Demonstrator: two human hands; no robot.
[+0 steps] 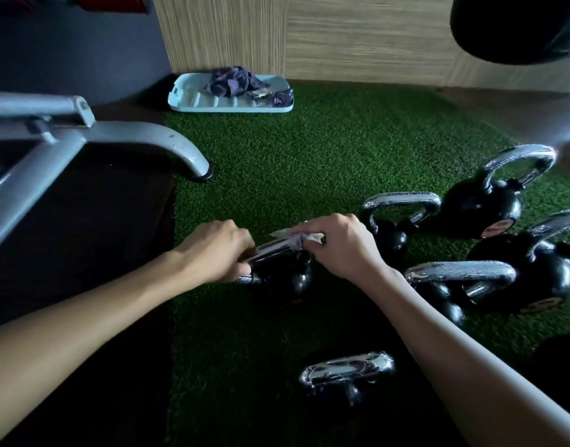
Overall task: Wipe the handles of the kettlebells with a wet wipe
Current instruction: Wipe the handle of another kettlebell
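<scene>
A black kettlebell [285, 279] with a chrome handle [274, 248] stands on the green turf at the centre. My left hand [217, 250] grips the handle's left end. My right hand [336, 243] holds a white wet wipe [296, 236] wrapped round the handle's right part. Several more black kettlebells with chrome handles stand to the right, among them one [391, 232] just beside my right hand, a larger one [483, 204] behind it and another [448, 291] nearer to me. One more kettlebell [344, 379] stands close in front of me.
A grey metal bench frame [93, 140] reaches in from the left over a dark mat. A pale blue tray [196, 100] with a dark cloth [232, 80] lies by the wooden wall. A black punching bag [519, 27] hangs at the top right.
</scene>
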